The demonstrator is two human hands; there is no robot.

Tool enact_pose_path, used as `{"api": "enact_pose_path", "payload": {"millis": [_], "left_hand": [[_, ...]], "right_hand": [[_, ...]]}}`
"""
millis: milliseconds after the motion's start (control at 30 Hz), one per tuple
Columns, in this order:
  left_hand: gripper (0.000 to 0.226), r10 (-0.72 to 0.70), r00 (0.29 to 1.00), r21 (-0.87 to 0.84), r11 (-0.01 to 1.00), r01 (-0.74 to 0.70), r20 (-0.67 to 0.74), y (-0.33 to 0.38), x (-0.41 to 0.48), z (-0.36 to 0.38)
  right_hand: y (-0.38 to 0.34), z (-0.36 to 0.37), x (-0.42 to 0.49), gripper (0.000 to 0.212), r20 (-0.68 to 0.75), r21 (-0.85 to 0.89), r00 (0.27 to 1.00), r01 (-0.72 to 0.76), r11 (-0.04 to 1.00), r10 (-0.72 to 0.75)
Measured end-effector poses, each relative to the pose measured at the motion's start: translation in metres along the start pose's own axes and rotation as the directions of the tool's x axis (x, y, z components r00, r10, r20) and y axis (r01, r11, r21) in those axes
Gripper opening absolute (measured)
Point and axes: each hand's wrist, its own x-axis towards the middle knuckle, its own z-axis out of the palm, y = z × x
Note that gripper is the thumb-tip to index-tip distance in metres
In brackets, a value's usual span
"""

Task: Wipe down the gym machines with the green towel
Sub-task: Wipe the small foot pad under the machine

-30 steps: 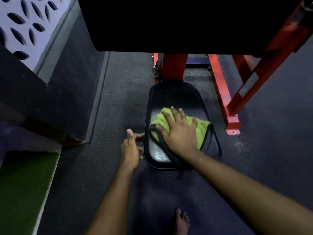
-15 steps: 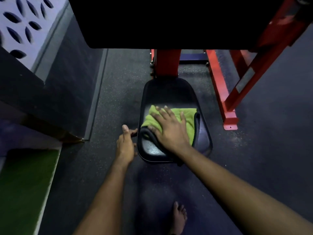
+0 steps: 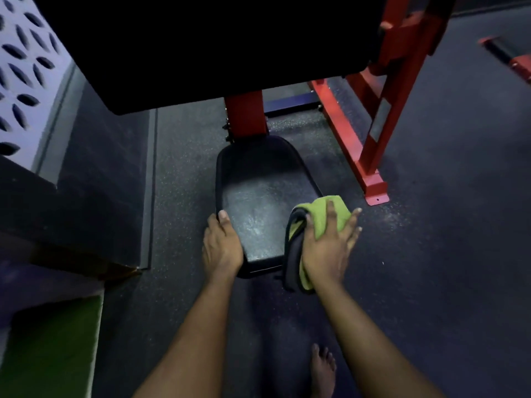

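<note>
Pressed the towel (image 3: 330,214) flat against the right edge of the seat (image 3: 258,196) with the right hand (image 3: 330,248), fingers straight and spread, cloth hanging off the side. Gripped the seat's left front edge with the left hand (image 3: 221,245), thumb on top. Worked beside a red frame (image 3: 370,162).

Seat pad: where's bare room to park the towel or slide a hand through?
Free: the middle of the seat pad, between the left hand on its left edge and the green towel under the right hand at its right edge, back to the red post. Also floor between towel and red frame foot. Crowded: both front corners.
</note>
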Motion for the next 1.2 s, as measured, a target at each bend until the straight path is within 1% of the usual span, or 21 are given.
{"api": "enact_pose_path", "payload": {"millis": [67, 100, 133, 167, 200, 267, 300, 400, 500, 567, 633, 667, 700, 800, 867, 900, 933, 1000, 1067, 1133, 1200], "left_hand": [[0.065, -0.019, 0.999, 0.038, 0.999, 0.018, 0.027, 0.006, 0.009, 0.001], [0.067, -0.040, 0.998, 0.059, 0.998, 0.037, 0.041, 0.009, 0.014, 0.001], [0.069, -0.060, 0.997, 0.080, 0.995, 0.056, 0.055, 0.012, 0.017, 0.002], [0.071, -0.083, 0.994, 0.106, 0.992, 0.075, 0.066, 0.013, 0.021, 0.003], [0.071, -0.103, 0.992, 0.125, 0.988, 0.094, 0.067, 0.014, 0.023, 0.004], [0.069, -0.124, 0.991, 0.167, 0.979, 0.115, 0.045, 0.014, 0.026, 0.010], [0.067, -0.124, 0.992, 0.197, 0.973, 0.118, 0.017, 0.013, 0.025, 0.013], [0.064, -0.081, 0.992, 0.257, 0.961, 0.103, -0.095, 0.010, 0.019, 0.020], [0.065, -0.056, 0.991, 0.253, 0.964, 0.085, -0.118, 0.007, 0.020, 0.022], [0.065, -0.042, 0.991, 0.259, 0.963, 0.075, -0.129, 0.006, 0.021, 0.023], [0.066, -0.032, 0.990, 0.261, 0.963, 0.067, -0.136, 0.005, 0.023, 0.023], [0.067, -0.023, 0.989, 0.261, 0.964, 0.060, -0.143, 0.004, 0.022, 0.024], [0.068, -0.017, 0.989, 0.263, 0.963, 0.056, -0.149, 0.004, 0.022, 0.025], [0.070, -0.012, 0.989, 0.273, 0.961, 0.053, -0.149, 0.004, 0.022, 0.026], [0.070, -0.009, 0.988, 0.270, 0.961, 0.051, -0.154, 0.003, 0.023, 0.026], [0.070, -0.001, 0.988, 0.275, 0.960, 0.044, -0.156, 0.003, 0.022, 0.026], [0.070, 0.000, 0.988, 0.278, 0.960, 0.044, -0.156, 0.004, 0.022, 0.025], [0.069, -0.013, 0.989, 0.278, 0.959, 0.054, -0.151, 0.003, 0.023, 0.025], [0.070, -0.012, 0.988, 0.285, 0.957, 0.056, -0.155, 0.003, 0.023, 0.026], [0.073, -0.013, 0.987, 0.292, 0.954, 0.060, -0.161, 0.005, 0.021, 0.025], [0.077, -0.020, 0.988, 0.291, 0.954, 0.066, -0.156, 0.006, 0.022, 0.024]], "right_hand": [[-0.010, -0.003, 0.025, 0.067, 0.010, 0.121, 0.980, -0.200, 0.972, 0.201], [-0.013, -0.005, 0.032, 0.068, 0.020, 0.149, 0.960, -0.279, 0.949, 0.279], [-0.014, -0.004, 0.032, 0.071, 0.022, 0.156, 0.947, -0.320, 0.934, 0.321], [-0.013, -0.001, 0.027, 0.075, 0.019, 0.150, 0.947, -0.321, 0.935, 0.322], [-0.014, 0.002, 0.017, 0.082, 0.013, 0.119, 0.960, -0.280, 0.953, 0.280], [-0.013, 0.007, 0.002, 0.095, 0.009, 0.016, 0.976, -0.216, 0.976, 0.215], [-0.014, 0.006, 0.004, 0.095, 0.010, -0.022, 0.976, -0.217, 0.976, 0.217], [-0.022, -0.005, 0.041, 0.075, 0.015, -0.115, 0.960, -0.277, 0.954, 0.281], [-0.026, -0.012, 0.074, 0.066, 0.099, -0.136, 0.935, -0.326, 0.936, 0.340], [-0.025, -0.011, 0.068, 0.070, 0.103, -0.152, 0.953, -0.268, 0.951, 0.285], [-0.022, -0.007, 0.049, 0.080, 0.050, -0.239, 0.990, -0.114, 0.964, 0.130], [-0.020, -0.006, 0.042, 0.084, 0.048, -0.278, 0.996, -0.056, 0.959, 0.072], [-0.021, -0.006, 0.043, 0.083, 0.053, -0.306, 0.997, -0.032, 0.952, 0.051], [-0.032, -0.005, 0.082, 0.072, 0.126, -0.324, 0.980, -0.108, 0.940, 0.156], [-0.042, -0.008, 0.105, 0.073, 0.184, -0.291, 0.957, -0.163, 0.943, 0.222], [-0.044, -0.009, 0.106, 0.074, 0.187, -0.284, 0.958, -0.159, 0.946, 0.217], [-0.045, -0.008, 0.102, 0.074, 0.174, -0.292, 0.970, -0.115, 0.950, 0.171], [-0.040, -0.005, 0.085, 0.078, 0.154, -0.354, 0.988, 0.033, 0.935, 0.023], [-0.039, -0.005, 0.075, 0.082, 0.160, -0.399, 0.986, 0.110, 0.910, -0.049], [-0.046, -0.002, 0.091, 0.078, 0.185, -0.408, 0.983, 0.087, 0.909, -0.011], [-0.058, 0.004, 0.119, 0.075, 0.229, -0.388, 0.970, 0.020, 0.921, 0.076]]}}
